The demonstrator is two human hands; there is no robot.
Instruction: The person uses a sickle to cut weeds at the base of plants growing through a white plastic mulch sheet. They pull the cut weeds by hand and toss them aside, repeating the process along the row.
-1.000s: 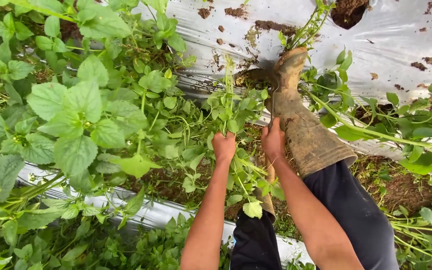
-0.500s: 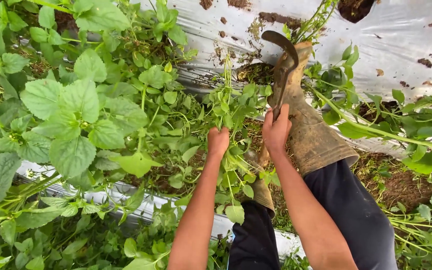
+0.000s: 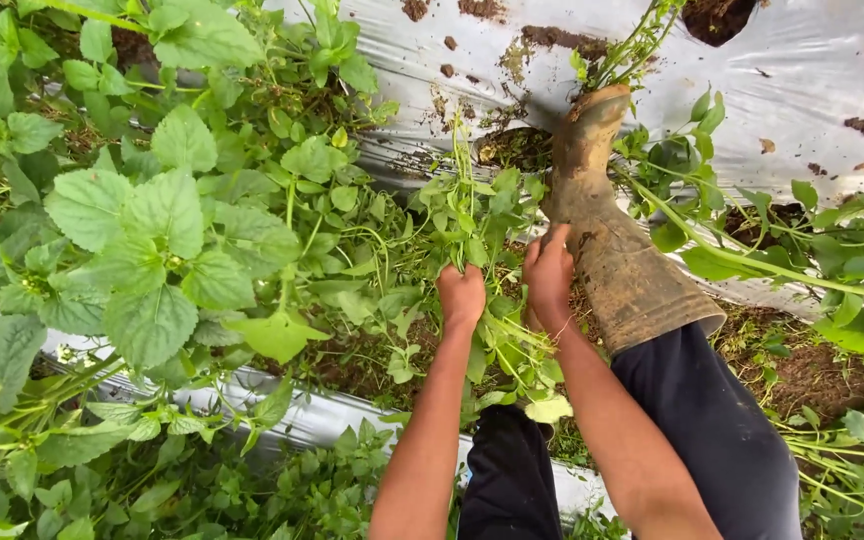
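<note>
A mud-caked rubber boot (image 3: 607, 250) stands on silvery plastic mulch sheeting (image 3: 802, 60) dotted with soil clumps (image 3: 552, 38), a planting hole (image 3: 714, 15) at the top edge, while broad serrated-leaf plants (image 3: 152, 240) crowd the left and dark trousers (image 3: 722, 430) fill the lower right.

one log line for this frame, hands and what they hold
left hand: gripping weed stems | right hand: closed beside muddy boot, contents hidden | ground: silver mulch sheet
</note>
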